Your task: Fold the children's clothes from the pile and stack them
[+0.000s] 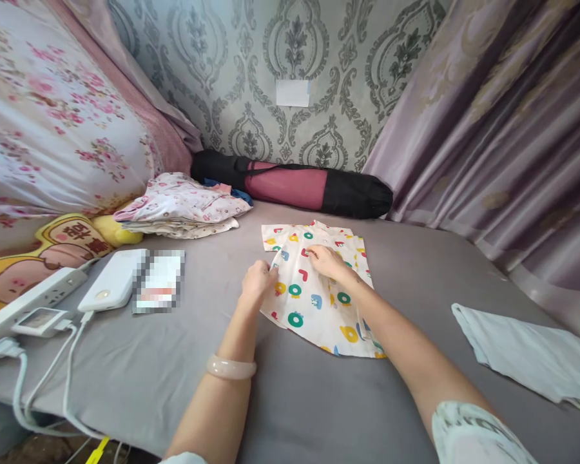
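A small white short-sleeved shirt printed with colourful letters and shapes lies spread on the grey bed sheet, its collar toward the wall. At the shirt's left side edge, my left hand is closed, pinching the fabric. My right hand reaches over the upper middle of the shirt, fingers bent and closed on the cloth there. The right forearm covers part of the shirt's right side. A pale bangle sits on my left wrist.
A folded stack of clothes and a black and maroon rolled bag lie at the back. Left are a power strip, a white power bank, cables and a blurred flat object. A folded pale cloth lies right.
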Available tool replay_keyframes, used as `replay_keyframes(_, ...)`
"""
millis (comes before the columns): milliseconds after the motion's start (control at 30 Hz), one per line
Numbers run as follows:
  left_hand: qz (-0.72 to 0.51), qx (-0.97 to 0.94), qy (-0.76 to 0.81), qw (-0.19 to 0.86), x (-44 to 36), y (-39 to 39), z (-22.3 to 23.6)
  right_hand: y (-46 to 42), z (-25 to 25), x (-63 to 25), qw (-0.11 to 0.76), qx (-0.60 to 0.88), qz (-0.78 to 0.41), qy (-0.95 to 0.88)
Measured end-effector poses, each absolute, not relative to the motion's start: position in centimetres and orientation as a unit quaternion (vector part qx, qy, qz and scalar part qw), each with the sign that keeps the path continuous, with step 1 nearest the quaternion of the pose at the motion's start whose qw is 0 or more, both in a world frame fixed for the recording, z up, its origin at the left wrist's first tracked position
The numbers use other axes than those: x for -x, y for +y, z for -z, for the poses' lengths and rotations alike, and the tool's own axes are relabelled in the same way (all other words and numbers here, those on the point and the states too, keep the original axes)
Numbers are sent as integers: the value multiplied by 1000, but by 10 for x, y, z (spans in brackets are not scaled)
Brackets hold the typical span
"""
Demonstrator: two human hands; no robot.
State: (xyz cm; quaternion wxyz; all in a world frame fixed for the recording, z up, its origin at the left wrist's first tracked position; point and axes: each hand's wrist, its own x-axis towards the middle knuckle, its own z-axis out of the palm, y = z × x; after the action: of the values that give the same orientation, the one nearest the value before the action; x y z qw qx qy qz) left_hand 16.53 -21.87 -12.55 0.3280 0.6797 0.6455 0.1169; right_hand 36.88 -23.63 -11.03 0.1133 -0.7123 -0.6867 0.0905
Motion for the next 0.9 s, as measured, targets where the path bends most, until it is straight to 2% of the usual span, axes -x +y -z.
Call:
replay_keyframes(133,-127,-680,636,342,-165,-216,129,-188,113,-342,152,703,-95,-689)
replay_keyframes(367,-161,-672,627,360,-163,-213,130,-132,117,-289,118,710,-126,-683)
replay_keyframes(667,-202,-655,615,389,-157,-210,131,-116,119,-250,76,760,-144,-629)
replay_keyframes(900,-194,-667,593,409,-156,-207,131,-114,123,-249,112,769,-142,-613)
